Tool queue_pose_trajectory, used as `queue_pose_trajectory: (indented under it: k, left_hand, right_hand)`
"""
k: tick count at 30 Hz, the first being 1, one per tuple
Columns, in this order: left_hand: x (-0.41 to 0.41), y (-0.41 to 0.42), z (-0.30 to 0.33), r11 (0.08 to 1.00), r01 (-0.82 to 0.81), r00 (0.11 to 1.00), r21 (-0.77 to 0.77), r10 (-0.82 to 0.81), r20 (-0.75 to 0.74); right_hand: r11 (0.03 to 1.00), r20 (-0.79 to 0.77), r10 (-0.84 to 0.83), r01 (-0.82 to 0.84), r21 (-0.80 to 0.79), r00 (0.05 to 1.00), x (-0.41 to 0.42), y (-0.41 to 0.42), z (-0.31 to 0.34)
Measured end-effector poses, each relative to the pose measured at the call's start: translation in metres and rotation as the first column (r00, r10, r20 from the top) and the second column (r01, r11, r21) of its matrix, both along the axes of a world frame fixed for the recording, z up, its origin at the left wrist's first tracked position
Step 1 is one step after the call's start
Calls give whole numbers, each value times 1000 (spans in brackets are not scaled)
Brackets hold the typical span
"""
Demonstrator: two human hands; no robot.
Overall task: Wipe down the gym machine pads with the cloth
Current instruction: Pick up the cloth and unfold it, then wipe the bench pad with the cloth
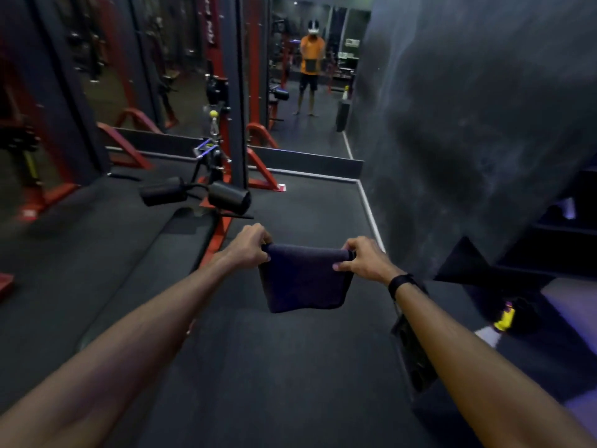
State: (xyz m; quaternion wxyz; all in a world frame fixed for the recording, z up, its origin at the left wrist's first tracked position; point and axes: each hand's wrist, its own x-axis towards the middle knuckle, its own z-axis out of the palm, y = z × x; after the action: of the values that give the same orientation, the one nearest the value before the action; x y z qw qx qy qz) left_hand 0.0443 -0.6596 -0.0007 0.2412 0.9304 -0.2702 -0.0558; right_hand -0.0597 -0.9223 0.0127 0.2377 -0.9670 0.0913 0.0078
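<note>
Both arms reach forward over the dark rubber floor (290, 367), and the cloth (303, 279) hangs between the hands, doubled over along its top edge and clear of every surface. The left hand (248, 245) pinches the top left corner with curled fingers; the right hand (365, 258) pinches the top right corner the same way, thumb under the fold. The step in hand looks like folding the cloth into a firm wiping face before going to the machine. To do it well, keep the top edge taut and level, bring the corners together squarely, then settle one palm flat behind the folded cloth. The nearest targets are the two black roller pads (197, 194) on the red frame (223, 227), ahead and left of the hands, well apart from the cloth.
</note>
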Motion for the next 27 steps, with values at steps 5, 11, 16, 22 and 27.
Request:
queue_pose_trajectory:
  k: [5,11,16,22,27]
  left_hand:
    - [28,124,-29,984,-168,984,65,171,-42]
    - [51,259,-59,926,-355,925,130,368,-95]
    - [75,332,-89,873,-457,864,172,481,-148]
    - [143,373,-121,839,-507,832,196,536,-143]
    - [202,385,-140,837,-515,827,186,542,-151]
  right_hand:
    - [989,-86,147,-146,16,985,60,111,-29]
    - [948,-159,319,-314,59,934,122,238,-67]
    - [911,-193,413,-408,64,890,176,312,-95]
    - [909,-144,416,-413,54,898,253,361,-136]
    - [959,-30,281,-280,38,959,303,385,-170]
